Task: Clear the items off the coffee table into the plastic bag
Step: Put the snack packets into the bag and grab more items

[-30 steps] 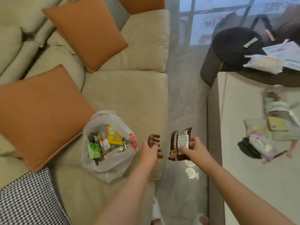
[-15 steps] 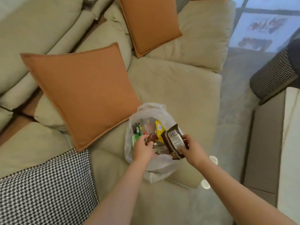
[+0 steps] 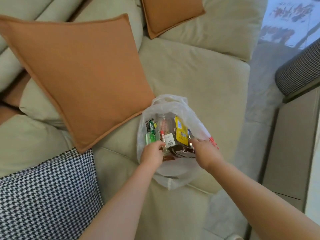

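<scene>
a: item one, left hand (image 3: 152,155)?
b: at the near left lip of the plastic bag (image 3: 174,108), fingers curled inward. whether they pinch anything, cannot tell.
a: item two, right hand (image 3: 206,153)?
b: at the near right lip, fingers reaching in, touching the brown snack packet (image 3: 181,150). the grip itself is hidden, so cannot tell.
a: the packet's place?
b: inside the bag's mouth, lying flat between the two hands.
a: other contents?
b: yellow pouch (image 3: 181,134) upright on the right; green items (image 3: 150,137) on the left; a white label (image 3: 169,139) and a clear jar (image 3: 164,122) in the middle.
a: the bag's place?
b: on the beige sofa (image 3: 199,80) seat, mouth open upward.
a: surroundings?
b: orange cushion (image 3: 86,75) just left of the bag, second orange cushion (image 3: 169,13) far; houndstooth cushion (image 3: 46,193) near left; table edge (image 3: 313,170) at right.
</scene>
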`<action>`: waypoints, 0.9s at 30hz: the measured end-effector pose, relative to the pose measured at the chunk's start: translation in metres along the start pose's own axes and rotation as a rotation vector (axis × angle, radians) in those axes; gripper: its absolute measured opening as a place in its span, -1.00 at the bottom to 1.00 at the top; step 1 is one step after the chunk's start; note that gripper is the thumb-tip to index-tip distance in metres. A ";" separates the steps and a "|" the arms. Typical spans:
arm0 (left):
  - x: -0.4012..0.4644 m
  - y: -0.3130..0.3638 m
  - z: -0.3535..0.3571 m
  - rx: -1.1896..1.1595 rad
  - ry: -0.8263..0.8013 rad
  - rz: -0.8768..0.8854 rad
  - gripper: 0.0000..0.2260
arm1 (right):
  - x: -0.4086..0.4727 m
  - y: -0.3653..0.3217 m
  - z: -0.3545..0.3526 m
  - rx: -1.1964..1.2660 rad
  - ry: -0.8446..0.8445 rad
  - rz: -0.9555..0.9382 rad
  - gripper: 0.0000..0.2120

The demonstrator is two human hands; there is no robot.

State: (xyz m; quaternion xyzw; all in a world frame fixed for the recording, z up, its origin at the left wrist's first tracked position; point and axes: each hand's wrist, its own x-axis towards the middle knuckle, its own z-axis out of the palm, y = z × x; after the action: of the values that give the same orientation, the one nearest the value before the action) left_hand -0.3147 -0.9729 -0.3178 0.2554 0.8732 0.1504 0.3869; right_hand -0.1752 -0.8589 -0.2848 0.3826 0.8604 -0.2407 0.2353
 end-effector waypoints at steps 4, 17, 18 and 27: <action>-0.005 0.007 0.006 0.012 -0.006 0.019 -0.67 | -0.008 0.004 0.009 -0.054 0.031 -0.025 -0.57; -0.063 0.099 0.032 0.174 -0.113 0.172 -0.75 | -0.079 0.079 -0.009 0.063 0.056 0.056 -0.60; -0.069 0.109 0.041 0.183 -0.130 0.183 -0.75 | -0.086 0.092 -0.008 0.072 0.059 0.076 -0.61; -0.132 0.204 0.161 0.321 -0.335 0.308 -0.75 | -0.181 0.229 0.017 0.248 0.163 0.315 -0.68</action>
State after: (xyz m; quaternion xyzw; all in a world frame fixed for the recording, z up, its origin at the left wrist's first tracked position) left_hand -0.0510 -0.8682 -0.2508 0.4644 0.7606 0.0229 0.4531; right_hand 0.1129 -0.8328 -0.2453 0.5567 0.7699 -0.2733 0.1509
